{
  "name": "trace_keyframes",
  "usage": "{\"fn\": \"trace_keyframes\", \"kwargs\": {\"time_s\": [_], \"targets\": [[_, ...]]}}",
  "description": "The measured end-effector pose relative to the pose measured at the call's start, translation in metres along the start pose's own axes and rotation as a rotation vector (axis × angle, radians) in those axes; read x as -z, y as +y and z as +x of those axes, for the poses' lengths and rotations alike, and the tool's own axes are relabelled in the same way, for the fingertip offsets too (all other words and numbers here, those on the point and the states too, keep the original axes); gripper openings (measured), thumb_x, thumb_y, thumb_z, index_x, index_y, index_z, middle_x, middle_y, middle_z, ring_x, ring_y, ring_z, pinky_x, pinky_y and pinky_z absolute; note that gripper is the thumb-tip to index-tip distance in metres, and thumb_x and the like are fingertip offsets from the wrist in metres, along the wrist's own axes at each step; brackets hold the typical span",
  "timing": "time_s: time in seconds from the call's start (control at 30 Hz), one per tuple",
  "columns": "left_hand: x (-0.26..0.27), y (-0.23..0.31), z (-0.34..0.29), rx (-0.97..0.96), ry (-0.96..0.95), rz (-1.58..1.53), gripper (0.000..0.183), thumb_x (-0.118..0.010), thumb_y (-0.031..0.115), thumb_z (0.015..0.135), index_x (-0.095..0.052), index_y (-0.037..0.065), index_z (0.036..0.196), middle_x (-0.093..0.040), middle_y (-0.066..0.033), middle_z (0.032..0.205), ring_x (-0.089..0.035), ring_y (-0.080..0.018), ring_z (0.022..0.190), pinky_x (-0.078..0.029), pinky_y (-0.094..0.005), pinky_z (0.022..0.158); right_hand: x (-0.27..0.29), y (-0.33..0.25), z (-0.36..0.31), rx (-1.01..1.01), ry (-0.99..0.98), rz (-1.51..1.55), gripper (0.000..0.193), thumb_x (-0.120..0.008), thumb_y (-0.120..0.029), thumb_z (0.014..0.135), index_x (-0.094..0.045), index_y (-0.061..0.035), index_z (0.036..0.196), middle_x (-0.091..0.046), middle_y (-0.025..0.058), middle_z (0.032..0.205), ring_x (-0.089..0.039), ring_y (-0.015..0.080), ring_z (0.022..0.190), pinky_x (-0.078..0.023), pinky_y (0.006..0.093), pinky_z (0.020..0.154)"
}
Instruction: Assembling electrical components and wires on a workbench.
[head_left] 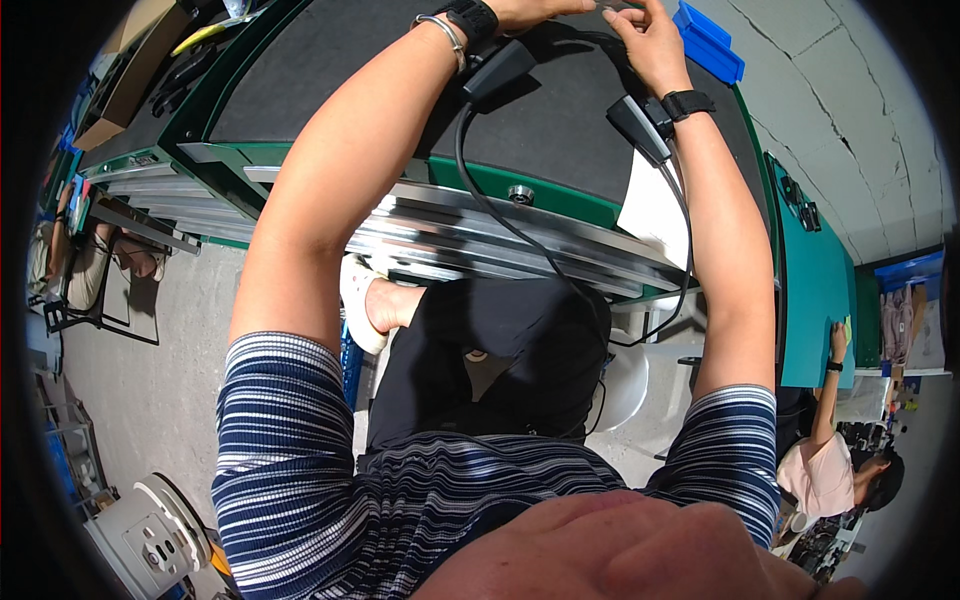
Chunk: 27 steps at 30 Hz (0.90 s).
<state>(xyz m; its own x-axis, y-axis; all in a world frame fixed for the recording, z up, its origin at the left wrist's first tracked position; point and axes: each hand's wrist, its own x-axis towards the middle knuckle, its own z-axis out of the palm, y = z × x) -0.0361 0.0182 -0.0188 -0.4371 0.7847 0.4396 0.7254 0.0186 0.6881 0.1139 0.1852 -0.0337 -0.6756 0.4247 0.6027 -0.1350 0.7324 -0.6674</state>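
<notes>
Both my arms reach forward over the black mat [340, 70] of a green workbench. My left hand [540, 10] is at the top edge of the view, which cuts off most of its fingers; its visible fingertips point toward my right hand. My right hand [650, 45] is close by, thumb and fingers drawn together in a pinch. Something tiny and thin shows between the fingertips, too small to name. Each wrist wears a black strap, and a black cabled box hangs by each: one box [502, 70] by the left wrist, another box [638, 130] by the right.
A blue plastic bin [708, 42] stands beyond my right wrist. White paper [655, 205] lies at the bench's front right. Cables hang from the boxes toward my lap. A cardboard box [130, 85] sits at the far left. Another person [825, 470] is at the right, one arm raised toward a teal board [815, 280].
</notes>
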Motion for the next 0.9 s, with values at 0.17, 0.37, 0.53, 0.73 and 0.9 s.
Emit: {"fn": "trace_keyframes", "kwargs": {"time_s": [0.17,0.37,0.53,0.73,0.9], "targets": [[-0.002,-0.004,0.004,-0.100,0.032,-0.056,0.045,-0.075,0.040,0.092,-0.072,0.000,0.112,-0.076,-0.0186,0.103,-0.072,-0.0285,0.096,-0.055,-0.0394,0.088,0.002,-0.003,0.002,0.046,0.102,0.018,0.042,-0.072,-0.008,0.094,-0.054,-0.0052,0.132,-0.062,0.0017,0.086,-0.060,0.0116,0.079,-0.051,0.0280,0.072],[0.001,-0.019,0.008,0.029,-0.075,0.305,0.036,-0.076,0.031,0.088,-0.073,0.003,0.110,-0.075,-0.0207,0.103,-0.073,-0.0335,0.099,-0.056,-0.0417,0.088,0.000,-0.026,-0.010,-0.029,-0.142,-0.167,0.051,-0.077,-0.014,0.090,-0.053,-0.0071,0.134,-0.064,0.0045,0.095,-0.060,0.0138,0.083,-0.052,0.0288,0.077],[0.000,-0.017,0.005,-0.051,-0.074,0.250,0.032,-0.075,0.030,0.090,-0.073,0.003,0.107,-0.076,-0.0172,0.098,-0.073,-0.0300,0.091,-0.056,-0.0415,0.083,0.001,-0.033,-0.013,0.059,-0.200,-0.230,0.048,-0.078,-0.013,0.089,-0.057,-0.0067,0.131,-0.064,0.0042,0.095,-0.060,0.0147,0.086,-0.052,0.0282,0.079],[0.000,0.005,0.000,0.198,-0.108,-0.463,0.030,-0.069,0.031,0.099,-0.072,0.002,0.107,-0.069,-0.0038,0.084,-0.063,-0.0132,0.078,-0.051,-0.0287,0.074,-0.001,-0.024,-0.004,0.011,0.013,0.146,0.050,-0.064,0.000,0.096,-0.048,-0.0082,0.143,-0.060,0.0039,0.090,-0.061,0.0108,0.082,-0.053,0.0283,0.073],[0.001,-0.002,-0.001,0.045,-0.029,-0.327,0.033,-0.072,0.034,0.097,-0.072,0.002,0.107,-0.071,-0.0082,0.087,-0.066,-0.0177,0.084,-0.052,-0.0312,0.077,-0.003,-0.023,-0.009,0.014,-0.001,0.119,0.054,-0.068,-0.004,0.094,-0.047,-0.0088,0.144,-0.065,0.0079,0.098,-0.064,0.0147,0.084,-0.055,0.0291,0.077]]}}
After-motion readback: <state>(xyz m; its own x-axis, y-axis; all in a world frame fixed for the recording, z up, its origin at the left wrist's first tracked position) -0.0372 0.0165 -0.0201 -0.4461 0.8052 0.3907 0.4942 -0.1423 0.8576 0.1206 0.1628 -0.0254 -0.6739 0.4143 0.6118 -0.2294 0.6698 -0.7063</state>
